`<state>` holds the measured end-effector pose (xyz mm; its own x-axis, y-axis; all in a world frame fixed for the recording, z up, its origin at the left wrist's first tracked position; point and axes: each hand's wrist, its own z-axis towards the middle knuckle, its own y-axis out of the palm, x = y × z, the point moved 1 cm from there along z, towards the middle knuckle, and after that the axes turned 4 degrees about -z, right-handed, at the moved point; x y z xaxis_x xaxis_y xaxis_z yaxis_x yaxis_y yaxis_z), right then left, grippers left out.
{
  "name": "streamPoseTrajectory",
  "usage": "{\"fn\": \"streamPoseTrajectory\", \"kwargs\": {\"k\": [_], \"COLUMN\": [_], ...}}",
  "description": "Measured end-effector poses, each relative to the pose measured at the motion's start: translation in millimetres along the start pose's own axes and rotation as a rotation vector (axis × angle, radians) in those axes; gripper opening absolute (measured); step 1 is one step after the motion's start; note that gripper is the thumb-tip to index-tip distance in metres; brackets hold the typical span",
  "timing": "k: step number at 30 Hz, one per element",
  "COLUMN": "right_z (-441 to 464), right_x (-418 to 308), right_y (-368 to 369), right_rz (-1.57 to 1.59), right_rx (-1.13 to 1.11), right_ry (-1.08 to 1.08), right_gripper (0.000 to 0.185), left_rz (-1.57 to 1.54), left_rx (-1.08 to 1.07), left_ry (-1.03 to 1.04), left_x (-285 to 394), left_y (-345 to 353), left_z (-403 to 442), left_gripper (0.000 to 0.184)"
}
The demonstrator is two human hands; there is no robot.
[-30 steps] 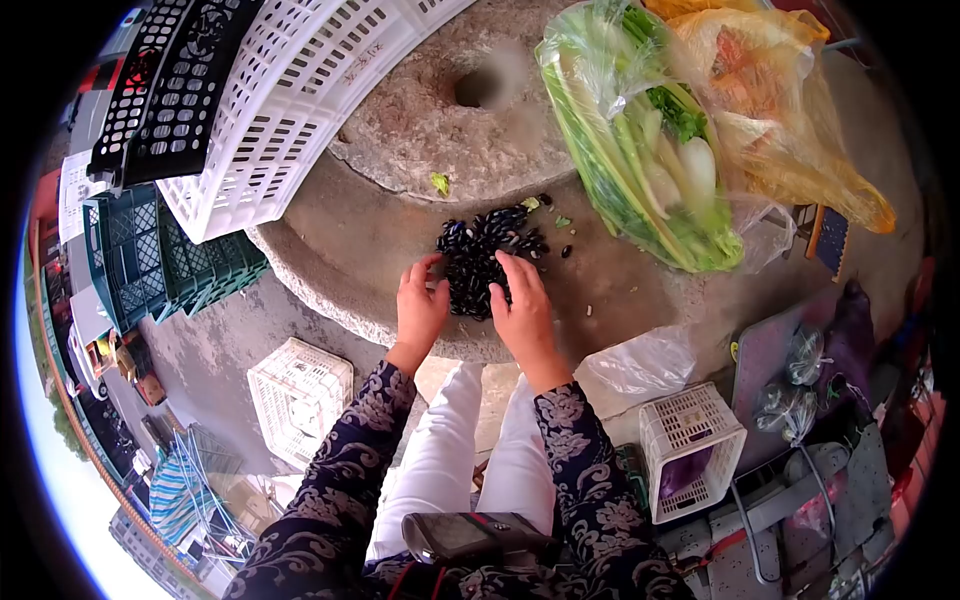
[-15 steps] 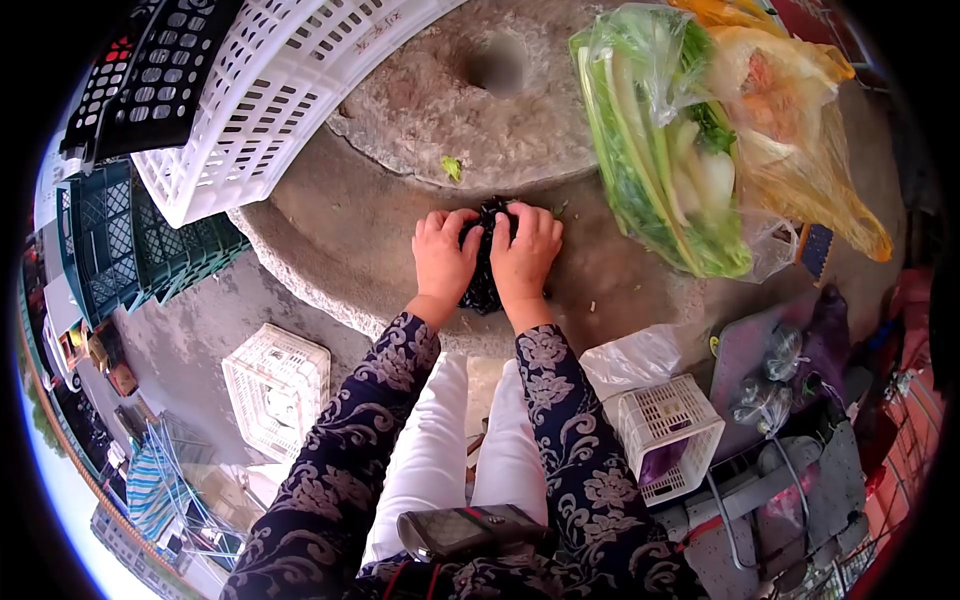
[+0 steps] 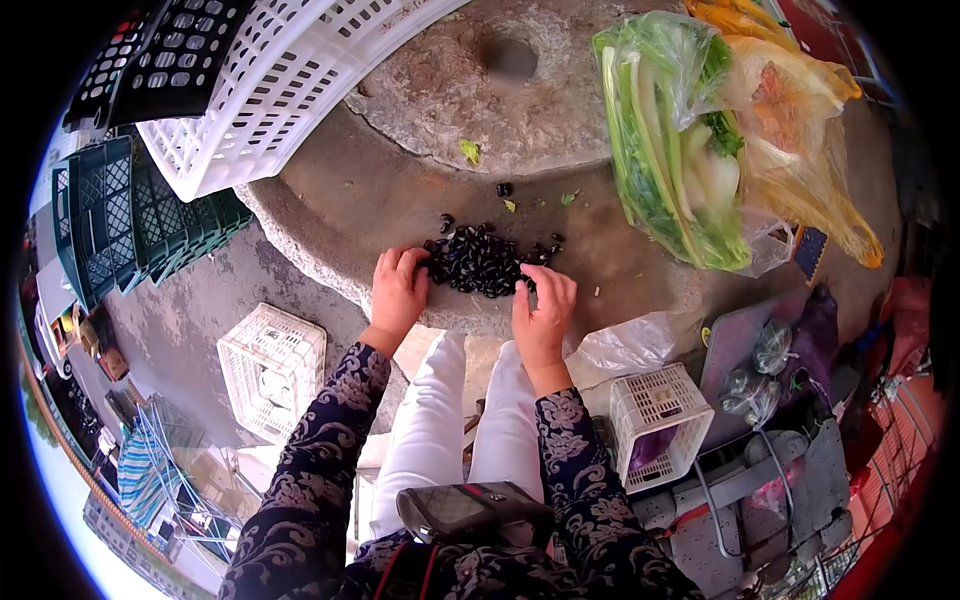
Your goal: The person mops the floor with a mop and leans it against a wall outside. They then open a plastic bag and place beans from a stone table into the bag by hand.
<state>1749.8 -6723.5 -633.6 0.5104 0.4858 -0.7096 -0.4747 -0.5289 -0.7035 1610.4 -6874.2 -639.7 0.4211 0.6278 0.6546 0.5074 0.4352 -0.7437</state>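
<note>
A low heap of small, glossy black bean-like pieces [image 3: 478, 262] lies on the stone slab [image 3: 330, 215] in front of me. One loose black piece sits beyond the heap, and a few others lie at its sides. At the heap's left edge is my left hand [image 3: 398, 292], its fingers loosely bent and apart. My right hand [image 3: 543, 312] rests by the right edge, open with bent fingers, the fingertips close to the pieces. Neither hand visibly holds anything.
Beyond the heap lies a round millstone [image 3: 420, 90] with a hole. A white crate [image 3: 290, 90] stands at left. Bagged celery [image 3: 660, 150] and a yellow plastic bag [image 3: 800, 130] are at right. Small white baskets [image 3: 270, 370] stand below the slab.
My hands have moved apart and back toward me. The black pieces, gathered between my hands before, now lie spread in a wider, flatter heap.
</note>
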Motion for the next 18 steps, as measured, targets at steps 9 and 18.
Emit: {"fn": "streamPoseTrajectory", "kwargs": {"k": [9,18], "right_z": [12.4,29.4], "right_x": [-27.2,-6.8], "right_y": [44.4,12.6], "right_rz": [-0.052,-0.083], "right_rx": [-0.277,-0.155], "right_ry": [-0.023,0.104], "right_gripper": [0.038,0.024], "left_rz": [0.187,0.193], "left_rx": [-0.159,-0.006], "left_ry": [0.274,0.085], "left_x": [27.0,-4.3], "left_y": [17.4,-2.2], "left_z": [6.3,12.7], "left_gripper": [0.028,0.021]}}
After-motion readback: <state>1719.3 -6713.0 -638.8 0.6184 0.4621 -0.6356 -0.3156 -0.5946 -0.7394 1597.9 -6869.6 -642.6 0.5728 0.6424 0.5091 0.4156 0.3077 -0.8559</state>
